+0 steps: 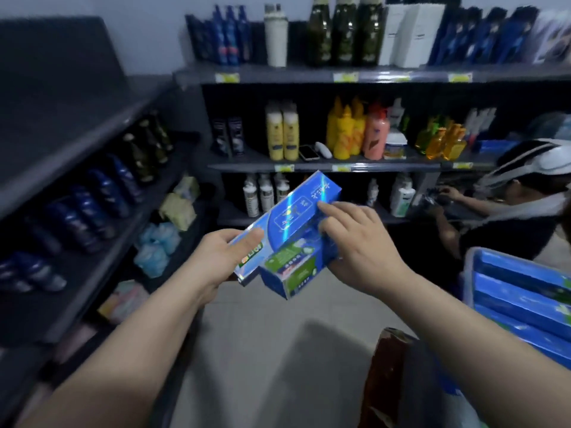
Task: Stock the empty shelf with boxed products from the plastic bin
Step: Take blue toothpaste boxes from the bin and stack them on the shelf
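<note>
- Left hand (221,257) grips the near end of the top box (296,208): thumb pressed on its upper face, fingers curled beneath.
- Right hand (360,242) holds the same box further along, its fingers (332,216) curled over the face and edge. The thumb is hidden.
- The top box is long, blue and glossy, with a rainbow sheen stripe. It is held in mid-air in front of the back shelves (324,166), tilted with its far end higher.
- Its printed characters face away and are blurred, so they cannot be read.
- The lower box (290,271) sits just under the top one, touching it, with its far end tucked under the right hand. It is blue with a green panel and small white print too blurred to read.
- The bin (468,261) is at the right edge and holds more long blue boxes (519,299) lying side by side.
- The back shelves carry yellow bottles (282,134), an orange-pink bottle (375,135), white pump bottles (265,193) and a phone (309,152).
- Yellow price tags (345,77) line the shelf edges, their writing illegible.
- The left shelves (92,140) hold dark blue bottles (92,205).
- A second person (525,205) at the right wears a white head rig.
</note>
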